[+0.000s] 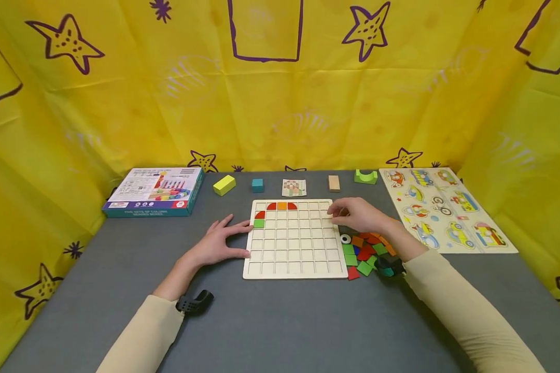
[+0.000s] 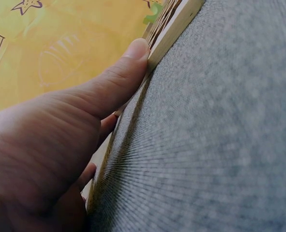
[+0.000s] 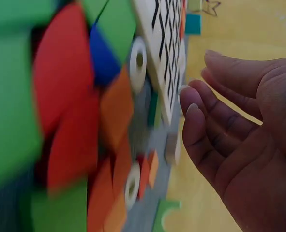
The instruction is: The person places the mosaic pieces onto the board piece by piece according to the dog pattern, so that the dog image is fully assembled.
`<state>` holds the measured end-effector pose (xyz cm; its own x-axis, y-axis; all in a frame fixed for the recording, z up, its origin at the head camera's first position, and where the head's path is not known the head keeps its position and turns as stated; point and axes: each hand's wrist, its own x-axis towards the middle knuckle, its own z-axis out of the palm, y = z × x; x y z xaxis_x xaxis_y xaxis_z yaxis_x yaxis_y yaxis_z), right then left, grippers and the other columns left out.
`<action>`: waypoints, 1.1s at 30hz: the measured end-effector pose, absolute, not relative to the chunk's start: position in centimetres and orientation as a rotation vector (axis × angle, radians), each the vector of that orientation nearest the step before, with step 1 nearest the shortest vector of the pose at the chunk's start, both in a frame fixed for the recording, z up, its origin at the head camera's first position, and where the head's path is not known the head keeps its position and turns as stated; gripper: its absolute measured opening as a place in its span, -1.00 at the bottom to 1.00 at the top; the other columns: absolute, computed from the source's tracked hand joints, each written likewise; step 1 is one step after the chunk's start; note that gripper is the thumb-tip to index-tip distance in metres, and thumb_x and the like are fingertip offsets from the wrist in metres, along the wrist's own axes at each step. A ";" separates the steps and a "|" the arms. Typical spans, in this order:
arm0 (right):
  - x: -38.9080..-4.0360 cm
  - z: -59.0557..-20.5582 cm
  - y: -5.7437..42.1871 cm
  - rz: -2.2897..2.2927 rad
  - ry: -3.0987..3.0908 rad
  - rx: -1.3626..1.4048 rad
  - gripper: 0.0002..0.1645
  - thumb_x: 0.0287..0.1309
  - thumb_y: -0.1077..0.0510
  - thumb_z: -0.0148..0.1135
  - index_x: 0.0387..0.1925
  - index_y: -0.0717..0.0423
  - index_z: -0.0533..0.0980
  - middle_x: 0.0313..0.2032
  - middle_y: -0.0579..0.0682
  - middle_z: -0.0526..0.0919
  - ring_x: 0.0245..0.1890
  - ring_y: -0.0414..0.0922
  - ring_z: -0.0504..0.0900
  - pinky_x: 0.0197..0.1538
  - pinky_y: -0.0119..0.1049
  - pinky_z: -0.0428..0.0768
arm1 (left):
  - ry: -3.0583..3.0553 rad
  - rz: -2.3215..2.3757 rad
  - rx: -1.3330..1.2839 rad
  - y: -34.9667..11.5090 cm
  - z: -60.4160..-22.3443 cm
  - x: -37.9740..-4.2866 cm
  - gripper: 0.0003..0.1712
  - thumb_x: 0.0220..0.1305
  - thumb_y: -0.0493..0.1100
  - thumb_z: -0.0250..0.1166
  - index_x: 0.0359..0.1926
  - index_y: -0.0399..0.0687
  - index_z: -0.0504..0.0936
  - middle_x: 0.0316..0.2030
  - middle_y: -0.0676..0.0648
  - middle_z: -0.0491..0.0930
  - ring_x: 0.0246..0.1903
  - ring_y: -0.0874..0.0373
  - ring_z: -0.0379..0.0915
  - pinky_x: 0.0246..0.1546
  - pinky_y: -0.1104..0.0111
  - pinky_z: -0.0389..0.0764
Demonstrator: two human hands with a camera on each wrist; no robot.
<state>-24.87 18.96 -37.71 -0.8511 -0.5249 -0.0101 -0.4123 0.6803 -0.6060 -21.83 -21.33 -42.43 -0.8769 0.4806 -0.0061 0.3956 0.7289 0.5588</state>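
A pale wooden grid board (image 1: 294, 248) lies flat on the table. In its far left part sit a green square tile (image 1: 259, 224), red curved tiles (image 1: 260, 215) and an orange square tile (image 1: 282, 206). My left hand (image 1: 218, 241) is at the board's left side, fingers spread, and its thumb (image 2: 137, 50) touches the edge in the left wrist view. Over the far right edge of the board hovers my right hand (image 1: 360, 213), fingers loosely bent, and the right wrist view shows nothing between thumb and fingertips. Close below it lies a pile of coloured tiles (image 1: 365, 252).
Behind the board stand a pattern card (image 1: 294, 188), a yellow block (image 1: 224, 185), a blue cube (image 1: 257, 185), a wooden block (image 1: 334, 183) and a green arch block (image 1: 365, 177). A boxed toy set (image 1: 154, 191) lies left, a picture puzzle board (image 1: 443, 207) right.
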 end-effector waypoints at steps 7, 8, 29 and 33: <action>-24.0 -37.4 22.7 -0.888 2.787 -0.696 -0.70 0.33 0.22 0.32 0.04 0.26 0.61 -0.17 0.02 0.67 -0.18 -0.01 0.61 -0.14 -0.14 0.60 | 2.771 0.846 0.683 -21.4 -42.7 -21.8 -0.12 0.11 0.22 0.51 0.41 0.06 0.49 0.47 -0.01 0.29 0.52 -0.31 -0.27 0.39 -0.28 -0.29; -24.0 -37.4 23.1 -0.885 2.789 -0.677 -0.69 0.33 0.22 0.32 0.05 0.27 0.61 -0.17 0.03 0.67 -0.18 -0.01 0.61 -0.16 -0.15 0.61 | 2.769 0.845 0.677 -21.4 -42.7 -21.8 -0.12 0.11 0.22 0.51 0.41 0.07 0.49 0.47 -0.01 0.28 0.52 -0.30 -0.27 0.39 -0.28 -0.29; -25.5 -39.3 24.9 -0.781 2.810 -0.483 -0.73 0.32 0.11 0.35 -0.13 0.26 0.61 -0.28 0.04 0.66 -0.33 -0.05 0.54 -0.24 -0.16 0.55 | 2.771 0.841 0.677 -21.3 -42.4 -21.9 -0.12 0.12 0.22 0.51 0.42 0.05 0.47 0.47 -0.01 0.27 0.52 -0.29 -0.29 0.39 -0.27 -0.31; -25.6 -39.5 24.6 -0.775 2.806 -0.458 -0.77 0.30 0.13 0.37 -0.21 0.23 0.56 -0.36 0.02 0.58 -0.40 -0.06 0.48 -0.35 -0.23 0.51 | 2.762 0.835 0.664 -21.3 -42.4 -21.9 -0.11 0.12 0.23 0.50 0.42 0.06 0.47 0.47 -0.03 0.28 0.52 -0.30 -0.29 0.39 -0.29 -0.30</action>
